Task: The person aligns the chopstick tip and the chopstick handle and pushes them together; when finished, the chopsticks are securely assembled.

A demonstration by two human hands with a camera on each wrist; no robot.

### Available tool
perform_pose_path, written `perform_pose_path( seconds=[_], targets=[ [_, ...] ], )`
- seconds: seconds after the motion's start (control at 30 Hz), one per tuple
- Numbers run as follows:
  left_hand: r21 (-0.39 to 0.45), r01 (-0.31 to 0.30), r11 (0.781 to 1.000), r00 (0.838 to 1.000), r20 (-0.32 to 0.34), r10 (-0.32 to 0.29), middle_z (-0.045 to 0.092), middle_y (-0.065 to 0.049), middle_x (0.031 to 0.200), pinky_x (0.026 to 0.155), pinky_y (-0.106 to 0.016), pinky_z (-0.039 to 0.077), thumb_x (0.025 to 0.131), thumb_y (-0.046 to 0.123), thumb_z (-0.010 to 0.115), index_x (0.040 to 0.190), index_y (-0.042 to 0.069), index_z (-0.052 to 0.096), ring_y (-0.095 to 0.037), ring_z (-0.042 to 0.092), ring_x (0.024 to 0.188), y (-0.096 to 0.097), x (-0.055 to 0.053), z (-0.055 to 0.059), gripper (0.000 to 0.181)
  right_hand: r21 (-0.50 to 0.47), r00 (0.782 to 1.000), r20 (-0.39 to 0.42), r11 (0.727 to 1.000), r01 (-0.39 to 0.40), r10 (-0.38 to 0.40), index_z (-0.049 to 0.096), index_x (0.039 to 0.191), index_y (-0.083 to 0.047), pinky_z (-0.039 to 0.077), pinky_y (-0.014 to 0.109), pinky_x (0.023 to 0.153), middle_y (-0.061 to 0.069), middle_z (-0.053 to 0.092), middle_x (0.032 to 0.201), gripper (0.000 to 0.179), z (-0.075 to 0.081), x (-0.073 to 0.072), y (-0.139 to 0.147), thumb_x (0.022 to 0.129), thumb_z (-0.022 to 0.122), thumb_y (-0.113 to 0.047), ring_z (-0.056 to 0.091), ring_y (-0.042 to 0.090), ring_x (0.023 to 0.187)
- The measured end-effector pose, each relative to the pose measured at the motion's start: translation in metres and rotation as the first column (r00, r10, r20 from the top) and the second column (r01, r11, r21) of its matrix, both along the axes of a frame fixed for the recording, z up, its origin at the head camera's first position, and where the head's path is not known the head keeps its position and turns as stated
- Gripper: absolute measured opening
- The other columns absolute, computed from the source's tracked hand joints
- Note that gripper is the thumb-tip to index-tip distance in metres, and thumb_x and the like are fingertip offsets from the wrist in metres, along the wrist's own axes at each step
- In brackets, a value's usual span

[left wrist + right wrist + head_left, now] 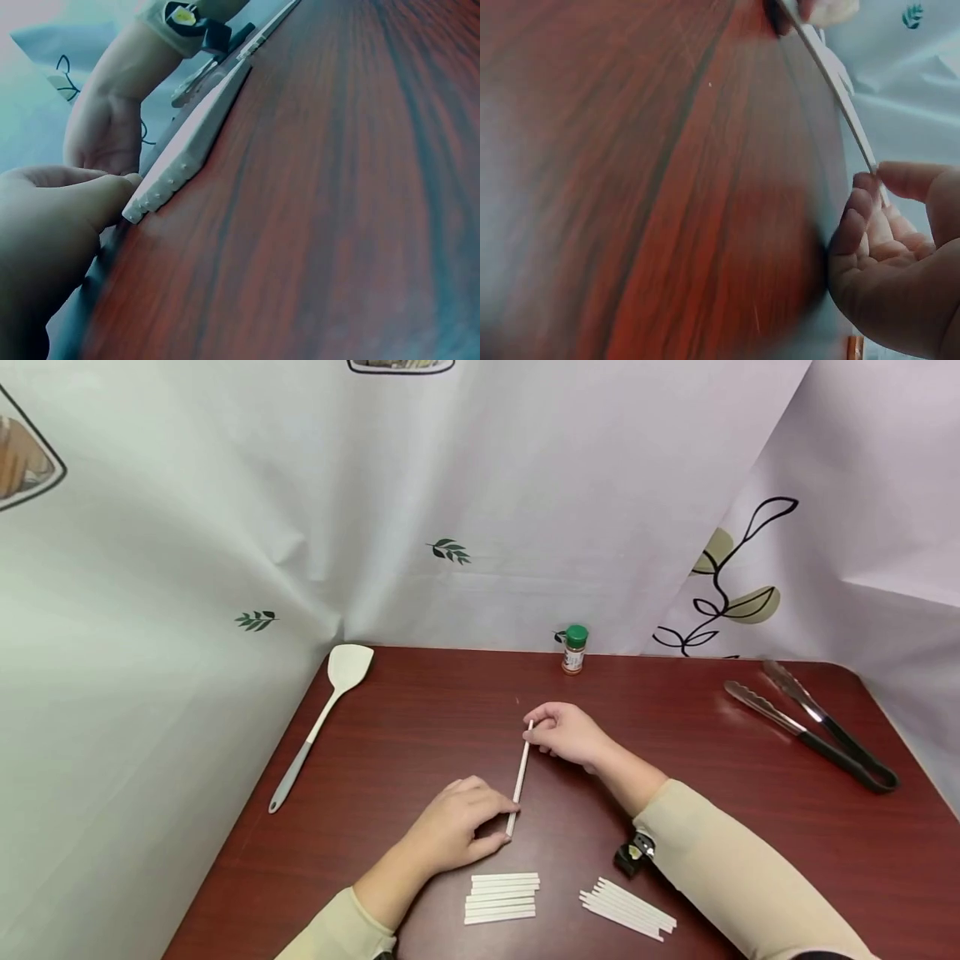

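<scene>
A slim length of white stick (522,762) slants across the middle of the table, between both hands. My right hand (566,733) pinches its far end between thumb and fingers; the right wrist view also shows this grip on the stick (840,97). At the near end, the thumb and index finger of my left hand (461,827) hold it. Whether it is one stick or several end to end, I cannot tell. Closer to me lie a row of several short white sticks (501,897) and, to its right, a slanted bundle of similar sticks (626,910).
On the dark red table (420,710), a white spatula (322,718) with a grey handle lies at left. A green-capped spice jar (574,650) stands at the back edge. Metal tongs (813,727) with black handles lie at right. White patterned cloth (487,485) hangs behind.
</scene>
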State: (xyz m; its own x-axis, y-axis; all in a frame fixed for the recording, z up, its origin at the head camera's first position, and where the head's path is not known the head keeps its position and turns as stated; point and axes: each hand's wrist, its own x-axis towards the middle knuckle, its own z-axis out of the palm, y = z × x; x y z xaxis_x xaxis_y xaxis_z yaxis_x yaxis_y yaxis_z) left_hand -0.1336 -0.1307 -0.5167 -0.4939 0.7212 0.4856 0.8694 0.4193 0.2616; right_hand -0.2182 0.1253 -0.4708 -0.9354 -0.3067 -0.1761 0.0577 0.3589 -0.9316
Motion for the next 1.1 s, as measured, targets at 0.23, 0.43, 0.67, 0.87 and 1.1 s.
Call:
perform_pose_path(
  seconds=[0.23,0.43,0.67,0.87,1.1],
  targets=[
    [-0.005,-0.073,0.997,0.997,-0.039,0.072,0.072,0.003,0.125,0.098,-0.04,0.052,0.084,0.034,0.086,0.117,0.019,0.078,-0.018,0.065,0.115,0.0,-0.001,-0.002,0.037,0.254,0.975,-0.204,0.967,-0.033,0.087,0.075,0.119,0.001,0.05,0.03,0.072,-0.003,0.072,0.082,0.036,-0.004,-0.011,-0.018,0.088,0.082,-0.017,0.062,0.011,0.074],
    [-0.008,-0.102,0.995,0.995,-0.02,0.101,0.071,0.001,0.131,0.095,-0.043,0.054,0.08,0.033,0.085,0.111,0.019,0.078,-0.019,0.065,0.119,-0.001,-0.002,-0.004,0.035,0.503,0.919,-0.318,0.863,-0.045,0.233,0.078,0.12,-0.005,0.052,0.036,0.08,0.001,0.067,0.091,0.037,-0.006,-0.016,-0.036,0.089,0.085,-0.025,0.06,0.018,0.086],
    [0.023,-0.136,0.99,0.989,0.056,0.134,0.071,0.001,0.134,0.097,-0.048,0.051,0.08,0.027,0.084,0.111,0.017,0.077,-0.02,0.064,0.123,-0.014,-0.014,-0.007,0.033,0.602,0.915,-0.336,0.798,0.025,0.225,0.076,0.129,-0.009,0.053,0.038,0.085,0.007,0.066,0.108,0.046,-0.006,-0.024,-0.055,0.091,0.086,-0.034,0.059,0.023,0.096],
    [0.004,-0.173,0.985,0.981,0.085,0.172,0.071,0.002,0.136,0.102,-0.052,0.048,0.084,0.028,0.08,0.113,0.019,0.078,-0.024,0.063,0.125,-0.03,-0.025,-0.007,0.031,0.619,0.919,-0.34,0.783,0.061,0.197,0.077,0.129,-0.011,0.054,0.038,0.084,0.008,0.065,0.111,0.047,-0.008,-0.033,-0.071,0.092,0.085,-0.039,0.061,0.023,0.097],
    [0.003,-0.242,0.97,0.965,0.101,0.241,0.072,0.004,0.136,0.104,-0.058,0.043,0.083,0.026,0.079,0.112,0.02,0.079,-0.03,0.062,0.127,-0.051,-0.036,-0.002,0.03,0.688,0.939,-0.279,0.724,0.05,0.2,0.072,0.142,-0.022,0.056,0.041,0.085,0.007,0.063,0.12,0.052,-0.003,-0.045,-0.098,0.097,0.077,-0.048,0.063,0.023,0.102]
  ],
)
